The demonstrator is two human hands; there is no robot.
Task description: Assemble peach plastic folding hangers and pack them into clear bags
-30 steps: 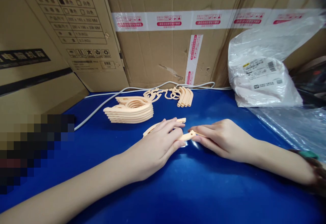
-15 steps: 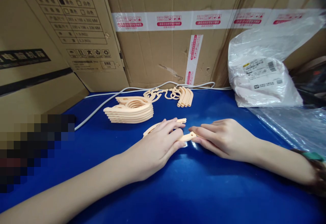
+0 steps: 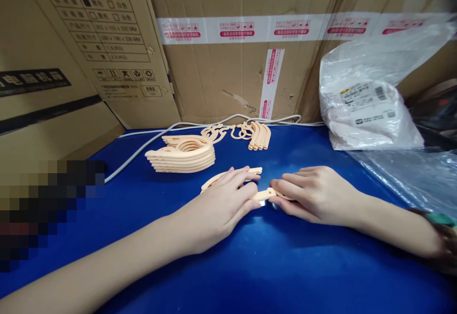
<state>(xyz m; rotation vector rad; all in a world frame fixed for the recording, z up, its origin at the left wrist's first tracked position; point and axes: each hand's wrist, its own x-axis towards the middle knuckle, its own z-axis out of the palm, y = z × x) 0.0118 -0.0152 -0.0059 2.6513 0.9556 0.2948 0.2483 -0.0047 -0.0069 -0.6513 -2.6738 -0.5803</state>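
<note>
My left hand (image 3: 228, 200) is closed around a cream plastic folding hanger (image 3: 263, 194), most of which lies hidden under the fingers. Its one arm shows a small round hole near the tip, and another curved arm sticks out behind my knuckles. My right hand (image 3: 314, 192) pinches a slim cream piece (image 3: 283, 195) whose end meets that holed tip; the rest of the piece is covered by the fingers. Whether the two parts are joined I cannot tell. Behind my left hand lies a neat stack of folded cream hangers (image 3: 182, 157).
Loose cream hooks (image 3: 214, 133) and several curved arm pieces (image 3: 260, 135) lie at the back of the blue table (image 3: 271, 266). A white cable (image 3: 143, 159) runs along the cardboard boxes (image 3: 221, 76). At the right stands a plastic bag (image 3: 367, 109) with a label.
My right hand has shifted slightly to the right, and more of the slim piece shows beside its fingers. My left hand has hardly moved.
</note>
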